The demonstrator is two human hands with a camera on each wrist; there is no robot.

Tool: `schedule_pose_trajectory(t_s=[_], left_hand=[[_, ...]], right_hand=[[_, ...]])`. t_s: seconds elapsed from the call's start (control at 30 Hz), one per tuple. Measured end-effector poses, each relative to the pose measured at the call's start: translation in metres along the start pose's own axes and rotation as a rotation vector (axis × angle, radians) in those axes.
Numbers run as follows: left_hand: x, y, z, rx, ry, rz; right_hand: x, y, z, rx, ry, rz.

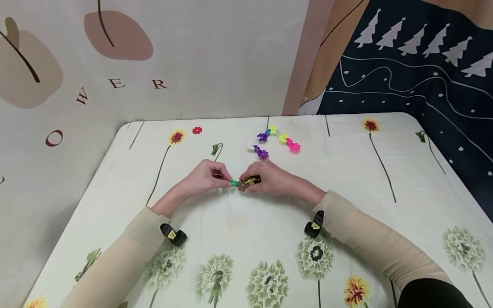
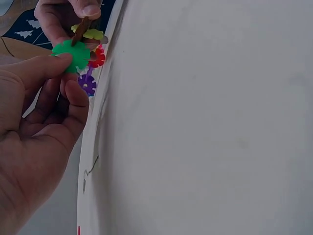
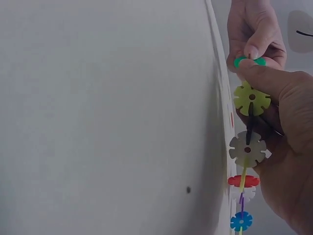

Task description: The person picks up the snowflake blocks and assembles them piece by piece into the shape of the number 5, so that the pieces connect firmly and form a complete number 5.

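Observation:
Between finger and thumb, my left hand [image 1: 206,176] pinches a green notched plastic disc [image 2: 73,55]. My right hand [image 1: 273,177] grips the end of a chain of linked notched discs, near a brown disc [image 1: 242,186] and a yellow-green disc [image 3: 252,100]. The green disc meets the brown disc edge-on; whether their slots are joined cannot be told. Farther along, the right wrist view shows a grey disc [image 3: 248,147], a red disc [image 3: 243,181] and a blue disc [image 3: 241,221]. Part of the chain is hidden by the right fingers.
Beyond the right hand, the chain curves over the table with purple discs [image 1: 262,137] and a pink disc [image 1: 294,147]. One loose red disc [image 1: 197,130] lies toward the back left. A flower-printed cloth [image 1: 215,231] covers the table, which meets a curtain [image 1: 215,85] behind.

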State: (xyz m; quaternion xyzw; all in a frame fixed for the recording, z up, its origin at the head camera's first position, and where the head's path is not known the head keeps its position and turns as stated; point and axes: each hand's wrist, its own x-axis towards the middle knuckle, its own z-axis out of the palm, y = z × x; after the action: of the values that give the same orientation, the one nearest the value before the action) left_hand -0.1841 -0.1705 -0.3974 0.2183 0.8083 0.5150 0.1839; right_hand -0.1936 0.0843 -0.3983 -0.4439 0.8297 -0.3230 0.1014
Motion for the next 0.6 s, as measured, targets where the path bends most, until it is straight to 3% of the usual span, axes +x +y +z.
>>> schedule_pose_trajectory(t_s=[0.23,0.4,0.6], left_hand=[[0.0019,0.0020,0.0049,-0.009,-0.018,0.017],[0.0032,0.0038,0.0056,0.032,-0.030,0.030],[0.0043,0.0027,0.0052,0.042,0.005,0.013]], right_hand=[[-0.0012,0.0014,-0.0015,-0.011,-0.008,-0.054],[-0.0034,0.0008,-0.0050,-0.042,-0.044,-0.031],[-0.0061,-0.0021,-0.0039,-0.086,0.012,-0.042]])
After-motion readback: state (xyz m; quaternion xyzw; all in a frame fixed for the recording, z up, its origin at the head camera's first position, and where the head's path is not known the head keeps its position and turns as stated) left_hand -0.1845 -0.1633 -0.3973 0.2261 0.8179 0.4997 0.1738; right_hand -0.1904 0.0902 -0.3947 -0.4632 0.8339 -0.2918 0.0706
